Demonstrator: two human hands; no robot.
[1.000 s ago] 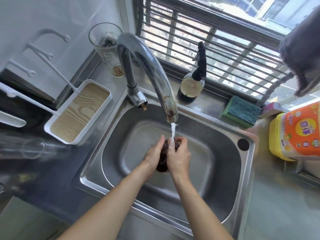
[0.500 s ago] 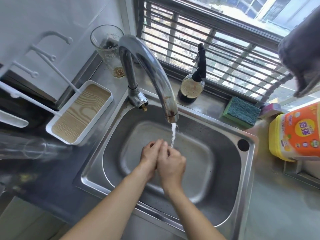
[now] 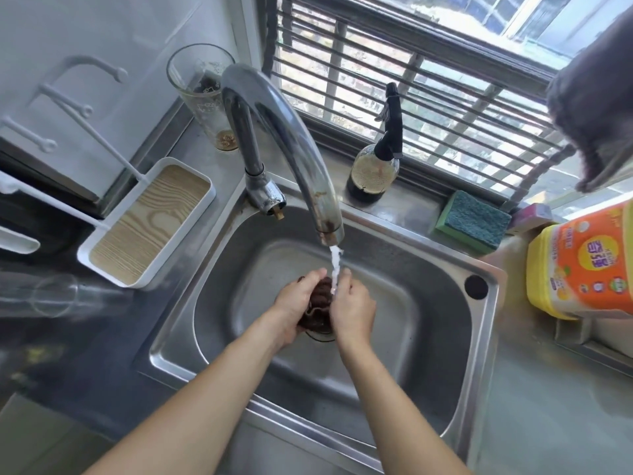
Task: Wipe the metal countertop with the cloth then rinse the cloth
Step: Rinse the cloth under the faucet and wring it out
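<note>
Both hands are over the middle of the steel sink (image 3: 455, 354), under the tap (image 3: 291, 142). The left hand (image 3: 294, 308) and the right hand (image 3: 352, 308) are pressed toward each other with the dark brown cloth (image 3: 317, 311) bunched between them. The fingers of both hands are curled around the cloth and grip it from the two sides. A thin stream of water (image 3: 335, 269) falls from the mouth of the tap and lands on the top of the cloth, just beside the fingers of the right hand. The drain is partly hidden below the cloth.

The metal bench (image 3: 548, 423) goes around the sink. On its left side stands a white tray (image 3: 147, 221) with a wood-pattern bottom. Behind the tap, near the wall, a tall glass (image 3: 205, 97) stands upright. On the ledge by the window there is a dark spray bottle (image 3: 376, 166), and to the right of it a green sponge (image 3: 472, 221) lies near the sink rim. At the right edge stands a yellow and orange container (image 3: 582, 265). A grey cloth (image 3: 599, 97) hangs at the top right corner.
</note>
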